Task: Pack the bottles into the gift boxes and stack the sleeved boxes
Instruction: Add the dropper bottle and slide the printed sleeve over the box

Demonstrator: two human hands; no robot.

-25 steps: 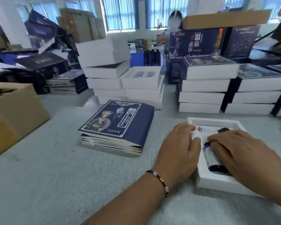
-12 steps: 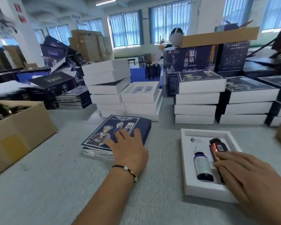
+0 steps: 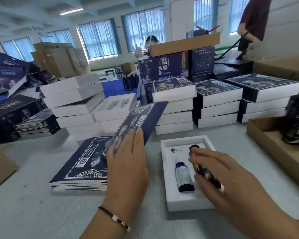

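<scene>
A white gift box tray (image 3: 169,202) lies open on the grey table in front of me. A small dark bottle with a white label (image 3: 183,176) lies in its left slot. A second dark bottle (image 3: 205,173) lies in the right slot, and the fingers of my right hand (image 3: 231,183) rest on it. My left hand (image 3: 126,161) holds a flat dark blue sleeve (image 3: 138,121) lifted and tilted above the pile of flat sleeves (image 3: 79,169).
Stacks of sleeved boxes (image 3: 174,104) stand behind the tray, with more stacks to their right (image 3: 217,104). White empty trays (image 3: 76,104) are piled at the back left. Cardboard cartons sit at the left edge and right (image 3: 283,152). A person (image 3: 252,19) stands far right.
My left hand moved from the box tray to the sleeve pile and picked up the top sleeve, now raised. My right hand stayed on the right bottle.
</scene>
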